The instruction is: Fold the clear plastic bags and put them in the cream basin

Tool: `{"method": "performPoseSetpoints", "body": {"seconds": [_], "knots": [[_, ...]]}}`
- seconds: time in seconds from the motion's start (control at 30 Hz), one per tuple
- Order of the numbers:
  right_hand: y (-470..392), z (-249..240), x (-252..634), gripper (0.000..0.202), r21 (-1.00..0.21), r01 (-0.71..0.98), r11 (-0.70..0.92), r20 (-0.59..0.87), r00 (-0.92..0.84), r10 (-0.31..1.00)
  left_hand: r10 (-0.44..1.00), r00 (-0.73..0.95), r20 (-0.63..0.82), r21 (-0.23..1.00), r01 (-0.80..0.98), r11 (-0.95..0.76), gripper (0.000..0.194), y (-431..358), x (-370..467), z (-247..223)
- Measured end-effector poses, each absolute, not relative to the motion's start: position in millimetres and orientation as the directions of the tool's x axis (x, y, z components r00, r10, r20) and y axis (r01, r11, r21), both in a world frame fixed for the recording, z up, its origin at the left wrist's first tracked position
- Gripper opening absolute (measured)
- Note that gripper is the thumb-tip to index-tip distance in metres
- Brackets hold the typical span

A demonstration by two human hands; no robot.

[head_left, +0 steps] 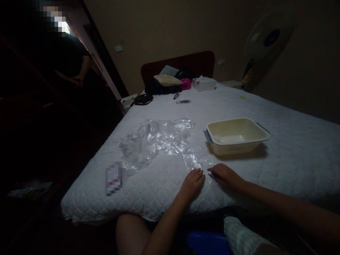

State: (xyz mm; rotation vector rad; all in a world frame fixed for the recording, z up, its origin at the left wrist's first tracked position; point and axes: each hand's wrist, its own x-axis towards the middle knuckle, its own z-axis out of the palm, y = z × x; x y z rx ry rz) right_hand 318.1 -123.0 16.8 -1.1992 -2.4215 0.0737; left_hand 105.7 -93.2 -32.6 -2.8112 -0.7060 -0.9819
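Observation:
My left hand rests on a small clear plastic bag near the front edge of the bed, its fingers bent together over the plastic. Just to the right, my right hand has its fingers closed at the same bag's right side. A small gap separates the two hands. Whether each hand pinches the plastic is hard to tell in the dim light. Crumpled clear plastic bags spread over the bed to the left. A cream basin with grey handles stands beyond my right hand, with a bit of clear plastic inside.
The bed has a white quilted cover. A blurred card lies at its left edge. Farther back are a white box, a pillow and small packets. A person stands at the left; a fan is at the right.

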Motion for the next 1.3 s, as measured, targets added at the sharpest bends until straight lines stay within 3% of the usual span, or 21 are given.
{"method": "performPoseSetpoints", "body": {"seconds": [0.1,0.23,0.33,0.5,0.63,0.73,0.87,1.0,1.07,1.17,1.3], "knots": [[-123.1,23.8,319.9,0.032,-0.184,0.711,0.678,0.337,-0.603,0.723,0.406,0.701,0.586,0.076,0.452,-0.889,0.023,-93.3,105.7,-32.0],[-129.1,25.5,329.6,0.041,-0.025,0.561,0.828,0.228,-0.803,0.551,0.400,0.716,0.573,0.073,0.442,-0.894,0.023,-94.6,106.9,-29.0],[-133.8,23.7,334.1,0.034,0.055,0.486,0.872,0.181,-0.864,0.470,0.393,0.712,0.582,0.071,0.437,-0.897,0.023,-95.2,107.4,-27.3],[-134.7,19.5,329.1,0.022,0.187,0.457,0.870,0.226,-0.882,0.414,0.389,0.716,0.580,0.068,0.434,-0.899,0.023,-94.3,107.3,-28.4],[-132.8,14.4,322.2,0.022,0.163,0.448,0.879,0.274,-0.877,0.396,0.389,0.728,0.565,0.063,0.432,-0.900,0.024,-94.4,107.0,-29.4],[-133.0,14.9,319.5,0.024,0.083,0.513,0.854,0.293,-0.832,0.471,0.393,0.726,0.564,0.069,0.433,-0.899,0.024,-95.4,107.0,-27.9],[-137.4,20.7,319.2,0.052,-0.047,0.564,0.824,0.266,-0.788,0.555,0.402,0.727,0.557,0.080,0.435,-0.897,0.025,-96.0,107.0,-26.5],[-146.9,16.5,312.7,0.069,-0.077,0.623,0.778,0.220,-0.751,0.623,0.407,0.730,0.548,0.079,0.439,-0.895,0.025,-95.5,106.7,-29.9],[-152.7,10.2,306.0,0.065,-0.068,0.695,0.716,0.215,-0.690,0.691,0.408,0.731,0.547,0.079,0.440,-0.894,0.025,-95.2,106.6,-32.0],[-158.8,2.3,297.7,0.044,-0.050,0.763,0.644,0.258,-0.613,0.747,0.406,0.737,0.540,0.076,0.438,-0.896,0.025,-95.0,106.6,-33.4],[-157.4,-2.1,299.4,0.023,-0.014,0.741,0.671,0.356,-0.624,0.696,0.402,0.740,0.539,0.074,0.434,-0.898,0.024,-95.4,106.6,-31.3]]}}
